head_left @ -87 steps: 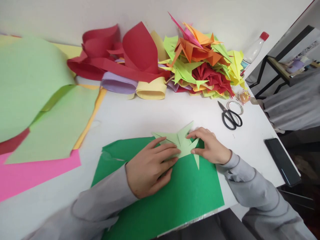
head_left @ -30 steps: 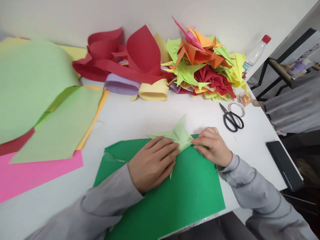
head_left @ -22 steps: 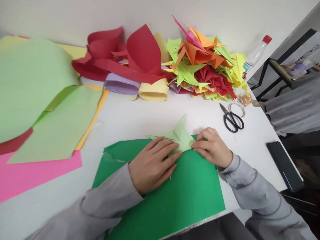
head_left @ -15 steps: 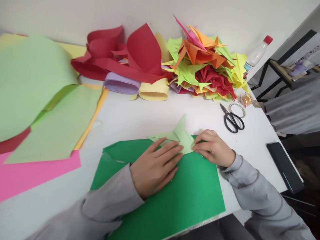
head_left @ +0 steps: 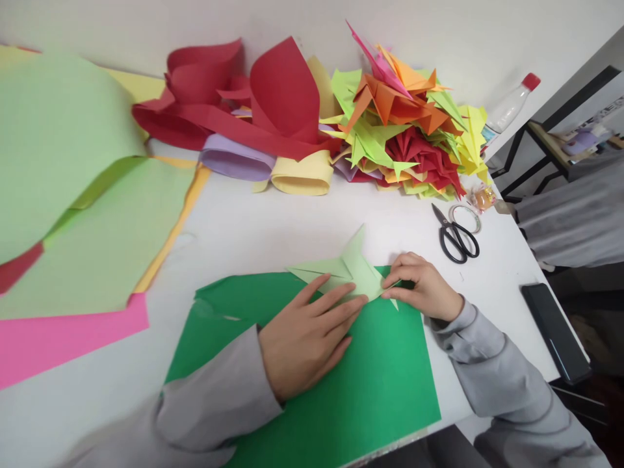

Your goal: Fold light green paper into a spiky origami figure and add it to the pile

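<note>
A pale green folded paper star (head_left: 358,272) lies on the far edge of a green board (head_left: 390,364), one point standing toward the wall. My left hand (head_left: 312,331) rests flat with fingers spread, its fingertips pressing on the star's near side and hiding part of it. At the star's right side, my right hand (head_left: 422,286) pinches a point of the paper between thumb and fingers. A narrow tip of the paper shows just below the right thumb.
Black-handled scissors (head_left: 453,237) and a tape roll (head_left: 465,219) lie beyond my right hand. A phone (head_left: 554,331) sits at the right table edge. Behind are folded paper stars (head_left: 390,130), red paper rolls (head_left: 287,97) and a bottle (head_left: 509,107). Large green sheets (head_left: 63,156) lie left.
My left fingertips have slid slightly right along the star. The right hand now pinches its right point, and a narrow paper tip shows below the thumb. The view has shifted a little.
</note>
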Tool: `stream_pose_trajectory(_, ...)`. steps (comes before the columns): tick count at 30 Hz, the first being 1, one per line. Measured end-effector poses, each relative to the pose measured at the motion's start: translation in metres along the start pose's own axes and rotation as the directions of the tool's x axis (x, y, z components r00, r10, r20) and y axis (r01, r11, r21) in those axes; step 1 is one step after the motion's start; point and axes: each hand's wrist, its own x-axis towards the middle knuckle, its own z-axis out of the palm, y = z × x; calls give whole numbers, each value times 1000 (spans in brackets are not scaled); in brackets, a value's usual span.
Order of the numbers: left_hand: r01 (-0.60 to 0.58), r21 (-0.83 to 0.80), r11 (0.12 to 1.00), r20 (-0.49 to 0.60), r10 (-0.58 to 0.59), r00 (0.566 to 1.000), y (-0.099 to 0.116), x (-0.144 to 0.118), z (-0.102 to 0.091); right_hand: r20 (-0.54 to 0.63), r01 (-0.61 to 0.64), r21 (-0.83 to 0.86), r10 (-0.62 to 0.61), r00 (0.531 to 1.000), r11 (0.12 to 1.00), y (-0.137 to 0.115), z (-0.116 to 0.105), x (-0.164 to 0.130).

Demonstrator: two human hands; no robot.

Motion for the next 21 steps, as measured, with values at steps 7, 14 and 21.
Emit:
stream_pose_trajectory(7, 6, -12, 1000, 5, -6, 1000, 4, 3, -3, -26, -147, -142, 145, 989, 979, -11, 7, 3)
stream_pose_trajectory(14, 27, -27, 999, -41, -28, 999, 5, 2, -2, -63, -227, -255, 218, 974, 940, -22, 13, 6)
stream_pose_trajectory(21, 96, -28, 995, -56, -97, 994, 10, 3, -1, -75, -228, -245, 217, 973, 942, -22, 14, 5)
